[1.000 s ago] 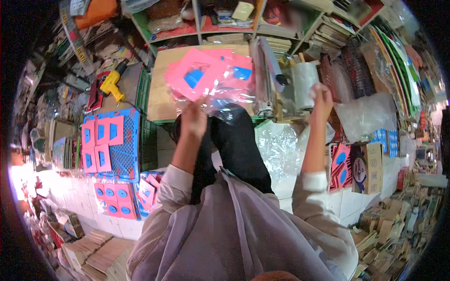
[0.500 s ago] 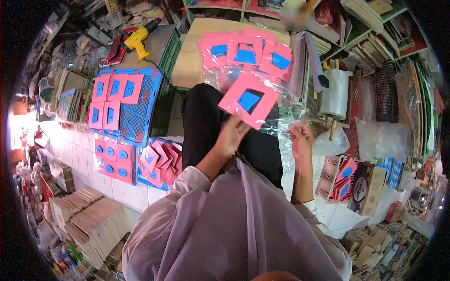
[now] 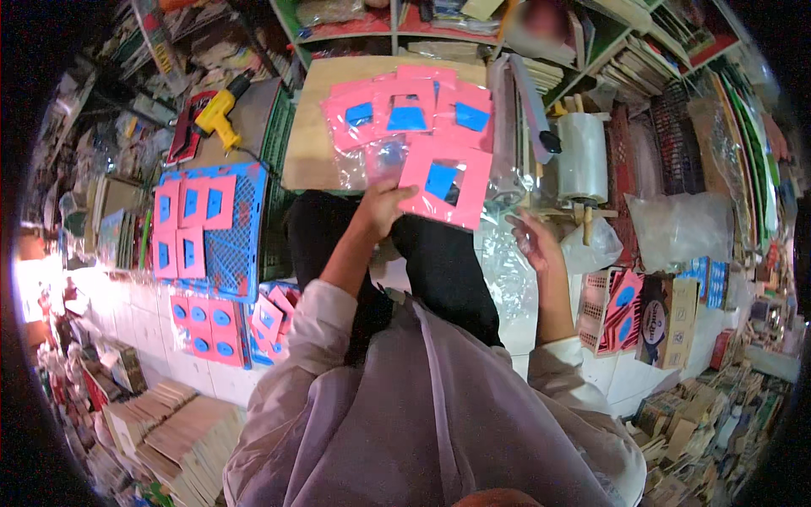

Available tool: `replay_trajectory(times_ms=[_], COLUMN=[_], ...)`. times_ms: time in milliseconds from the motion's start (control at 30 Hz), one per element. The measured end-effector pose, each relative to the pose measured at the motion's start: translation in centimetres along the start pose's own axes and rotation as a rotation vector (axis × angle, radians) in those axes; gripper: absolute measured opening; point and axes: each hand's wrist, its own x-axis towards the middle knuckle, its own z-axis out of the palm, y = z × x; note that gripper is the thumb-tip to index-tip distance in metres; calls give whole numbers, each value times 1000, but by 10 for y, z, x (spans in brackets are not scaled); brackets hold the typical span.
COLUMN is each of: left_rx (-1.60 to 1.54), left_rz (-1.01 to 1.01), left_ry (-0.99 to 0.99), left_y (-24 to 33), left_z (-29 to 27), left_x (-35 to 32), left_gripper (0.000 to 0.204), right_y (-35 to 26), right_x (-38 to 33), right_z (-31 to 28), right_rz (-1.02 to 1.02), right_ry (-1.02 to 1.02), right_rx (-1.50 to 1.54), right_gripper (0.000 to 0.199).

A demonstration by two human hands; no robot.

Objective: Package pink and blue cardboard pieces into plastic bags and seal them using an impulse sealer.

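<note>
My left hand [image 3: 384,207] grips the left edge of a pink square puzzle board [image 3: 470,190] with a blue four-sided piece in its dark cutout. The board is tilted above my knees, with a shiny clear edge. To its right, my right hand [image 3: 536,240] is raised with the fingers apart, holding nothing that I can see. Crumpled clear plastic [image 3: 511,279] hangs or lies close beside that hand; whether they touch is unclear. Beyond the held board, several similar pink boards [image 3: 460,131] in clear wrapping overlap on a wooden tabletop [image 3: 308,139].
At left, a blue crate [image 3: 236,245] carries several pink boards, near a yellow heat gun [image 3: 219,118]. Right of the tabletop stand a long sealer-like device [image 3: 528,110] and a roll of clear film [image 3: 583,159]. A basket [image 3: 596,308] of pink and blue pieces sits lower right.
My left hand has shifted left and up with the board, which has turned more upright. My right hand's pinched fingers have spread apart. The whole view has shifted.
</note>
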Motion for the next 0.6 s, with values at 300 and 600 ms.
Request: replay_trajectory(times_ms=[300, 600], left_rx=[27, -171], left_rz=[20, 34], left_ry=[0, 41], left_y=[30, -6], left_z=[56, 76], left_x=[121, 179], left_gripper=[26, 28], right_y=[-61, -93], right_x=[100, 115], right_z=[-11, 1], right_rz=[-281, -679], right_ry=[88, 513], right_rx=[-11, -537], right_gripper=[29, 23])
